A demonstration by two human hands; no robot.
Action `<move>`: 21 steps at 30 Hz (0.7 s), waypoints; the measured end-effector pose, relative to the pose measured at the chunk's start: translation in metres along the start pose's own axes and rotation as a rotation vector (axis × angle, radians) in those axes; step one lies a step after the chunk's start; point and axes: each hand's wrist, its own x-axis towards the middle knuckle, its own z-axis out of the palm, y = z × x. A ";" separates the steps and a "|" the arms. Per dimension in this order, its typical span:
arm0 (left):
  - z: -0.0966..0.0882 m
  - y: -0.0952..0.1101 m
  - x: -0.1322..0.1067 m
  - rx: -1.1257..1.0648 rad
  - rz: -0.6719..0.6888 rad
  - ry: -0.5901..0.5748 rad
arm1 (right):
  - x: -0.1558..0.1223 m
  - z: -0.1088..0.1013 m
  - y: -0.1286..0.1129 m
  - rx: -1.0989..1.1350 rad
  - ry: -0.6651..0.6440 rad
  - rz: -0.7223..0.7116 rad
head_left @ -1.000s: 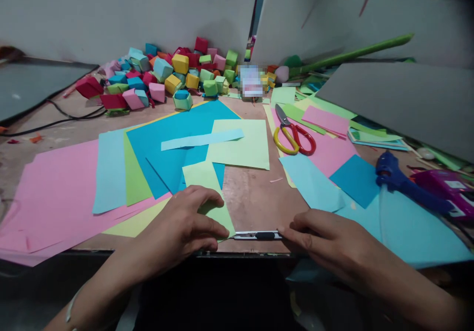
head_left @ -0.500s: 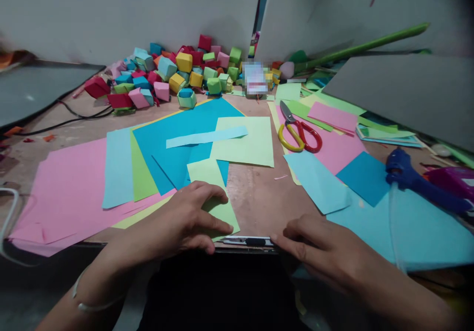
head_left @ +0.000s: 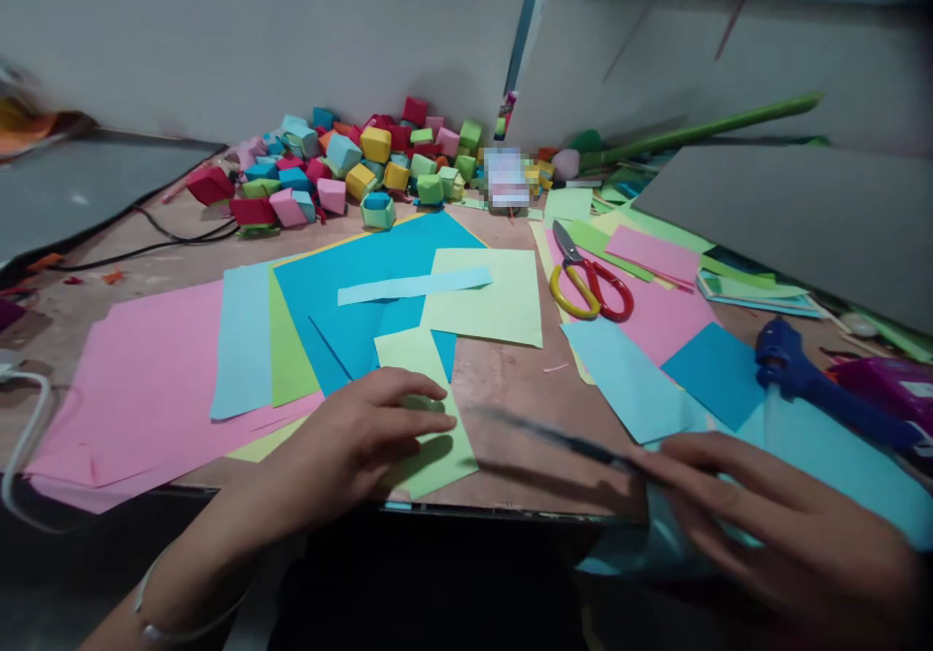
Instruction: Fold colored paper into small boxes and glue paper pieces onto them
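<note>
My left hand [head_left: 386, 428] lies over a pale green strip of paper [head_left: 437, 457] at the table's front edge, fingers spread and empty. My right hand [head_left: 773, 505] grips one end of a slim utility knife [head_left: 575, 445], lifted off the table and pointing left toward the strip. Motion blurs the knife, so its blade is hard to make out. Just beyond the left hand, a pale green sheet [head_left: 496, 306] and a thin light-blue strip [head_left: 415, 287] overlap a large blue sheet [head_left: 364, 253].
Scissors [head_left: 589, 282] with yellow and red handles rest on pink paper at the right. A blue glue gun [head_left: 823, 379] lies farther right. Many folded paper cubes [head_left: 375, 144] are heaped at the back. Pink sheets [head_left: 146, 379] cover the left front.
My right hand has picked up the utility knife from the table's front edge and moved right with it. The left hand stays on the pale green strip. The view has tilted up slightly.
</note>
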 end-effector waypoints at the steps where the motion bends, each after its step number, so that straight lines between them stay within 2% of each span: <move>1: -0.002 -0.002 -0.001 0.027 -0.019 0.058 | -0.004 -0.002 0.010 -0.052 0.027 0.001; 3: -0.006 -0.007 0.000 0.155 -0.071 0.131 | -0.006 -0.001 0.020 -0.229 0.055 0.057; 5: -0.008 -0.011 0.004 0.288 -0.147 0.126 | 0.004 0.006 0.013 -0.330 0.089 0.088; 7: -0.008 -0.013 0.010 0.333 -0.238 0.052 | 0.022 0.018 -0.011 -0.245 0.117 0.059; 9: -0.007 -0.015 0.018 0.302 -0.314 -0.016 | 0.043 0.031 -0.043 -0.007 0.039 -0.012; 11: -0.008 -0.016 0.026 0.258 -0.365 -0.034 | 0.060 0.042 -0.070 0.123 -0.042 -0.092; 13: -0.011 -0.017 0.032 0.228 -0.411 -0.023 | 0.071 0.050 -0.085 0.173 -0.052 -0.136; 17: -0.021 -0.014 0.036 0.153 -0.493 0.001 | 0.079 0.056 -0.082 0.189 -0.057 -0.096; 21: -0.027 0.001 0.031 0.047 -0.503 0.051 | 0.082 0.055 -0.079 0.293 -0.046 -0.021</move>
